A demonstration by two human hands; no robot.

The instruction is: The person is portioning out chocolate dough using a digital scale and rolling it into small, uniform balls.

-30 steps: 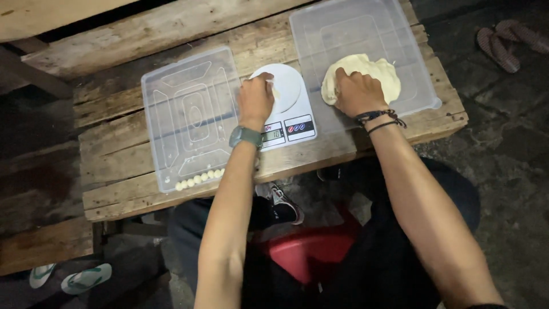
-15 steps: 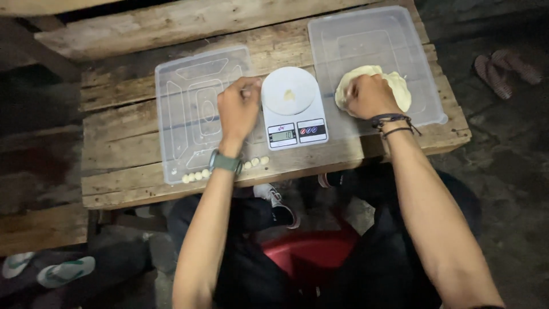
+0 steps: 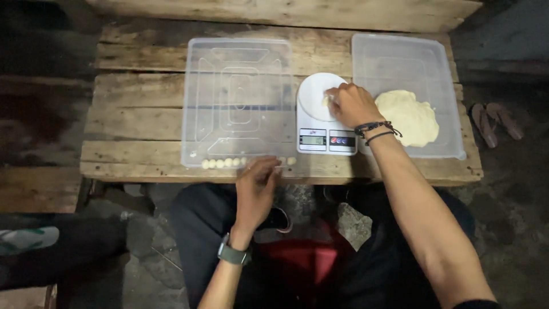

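the wooden surface (image 3: 143,114) carries everything, slats running left to right. on it, largest first: the clear tray on the left (image 3: 237,100), its long axis running far to near, and the clear tray on the right (image 3: 400,63) lying the same way. in the right tray's near half sits my dough lump (image 3: 407,117), a flattish mound a little longer far-to-near than wide, pointing nowhere in particular. between the trays is the white kitchen scale (image 3: 323,129), round plate at the far end, display facing me at the near end.

my right hand (image 3: 351,104) rests over the right edge of the scale plate, fingers curled together on a small dough pinch (image 3: 326,100); i judge i am weighing a portion. my left hand (image 3: 257,183) is at the near edge of the left tray, fingertips drawn together right at the row of dough balls (image 3: 226,163); whether it pinches one i cannot tell.

that row is the smallest thing and the neatest: little pale balls, touching or nearly so, their line running left to right along the tray's near rim, with one more ball (image 3: 291,161) at the right end, past my fingers.

as i read it, i'm partway through portioning: a few balls are done and most of the lump is left. the next move calls for a light grip on the weighed bit and setting it in line with the row.
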